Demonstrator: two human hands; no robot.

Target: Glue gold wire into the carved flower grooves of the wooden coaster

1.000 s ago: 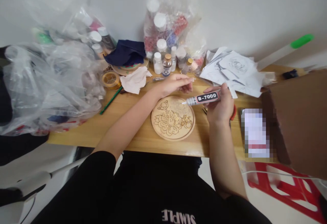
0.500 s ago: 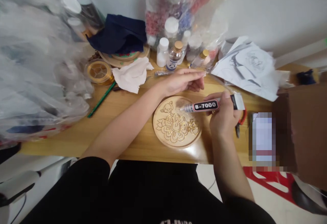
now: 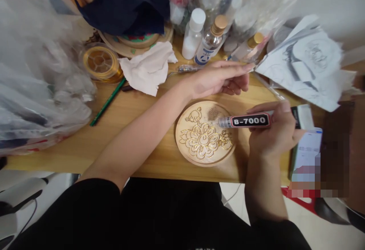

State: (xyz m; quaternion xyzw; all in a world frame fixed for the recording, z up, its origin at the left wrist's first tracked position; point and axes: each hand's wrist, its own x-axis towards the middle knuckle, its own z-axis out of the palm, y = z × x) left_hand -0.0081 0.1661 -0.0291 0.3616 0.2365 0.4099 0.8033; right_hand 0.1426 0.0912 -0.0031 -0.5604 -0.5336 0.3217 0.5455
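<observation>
My right hand (image 3: 272, 130) is closed around a B-7000 glue tube (image 3: 251, 121), a black label facing up. The tube lies nearly level, its nozzle pointing left over the upper right part of a round wooden plaque (image 3: 182, 153). Gold lines trace a large flower and smaller motifs on the plaque; a dark sketched patch shows near the nozzle. Whether the tip touches the wood, I cannot tell. My left hand (image 3: 225, 78) rests beyond the plaque, index finger stretched out and the others loosely curled, with nothing visible in it.
Behind my left hand stand a white-capped bottle (image 3: 193, 33) and a gold-capped bottle (image 3: 211, 41). Leftward lie crumpled tissue (image 3: 148, 69), a spool of gold wire (image 3: 101, 62) and a green pencil (image 3: 107, 102). Drawings on paper (image 3: 308, 64) and a phone (image 3: 309, 147) are at right.
The view has shifted closer, so most things appear larger. The glue tube and my right hand sit further right in the picture, the phone now partly behind the hand. Both hands keep their pose.
</observation>
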